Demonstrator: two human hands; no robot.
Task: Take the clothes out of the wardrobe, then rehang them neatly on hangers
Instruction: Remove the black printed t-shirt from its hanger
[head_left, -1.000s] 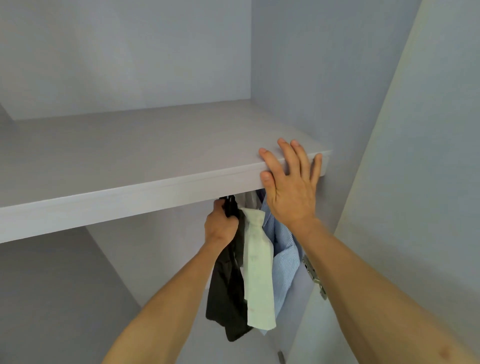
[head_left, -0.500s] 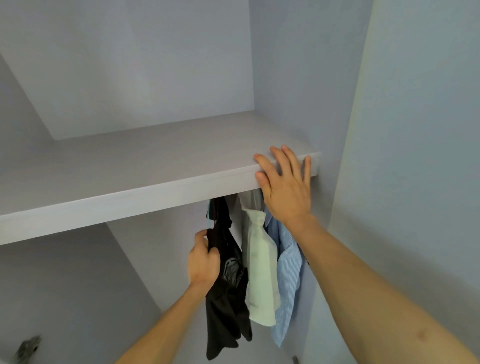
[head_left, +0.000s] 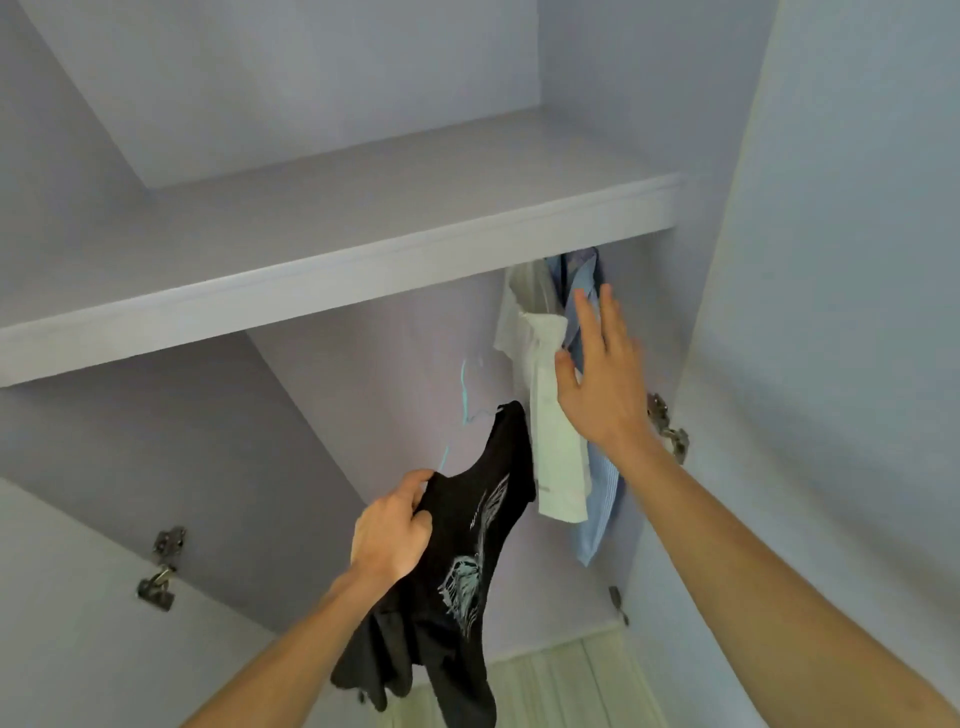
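My left hand (head_left: 393, 534) grips a black T-shirt (head_left: 462, 566) with a pale print, still on its thin light-blue hanger (head_left: 466, 396), held below the shelf and clear of the rail. A white shirt (head_left: 556, 447) and a blue striped shirt (head_left: 597, 499) hang under the shelf at the right. In front of those two shirts is my right hand (head_left: 597, 379), fingers straight and spread, holding nothing. The hanging rail is hidden by the shelf.
A pale grey wardrobe shelf (head_left: 332, 270) runs across the view above the clothes. The right door panel (head_left: 841, 312) stands open, with hinges (head_left: 667, 428) by my right wrist. More hinges (head_left: 161, 566) sit on the left panel. A light floor (head_left: 561, 686) shows below.
My left hand has pulled the black T-shirt and its hanger down and out from under the shelf. My right hand has left the shelf edge and dropped in front of the hanging shirts.
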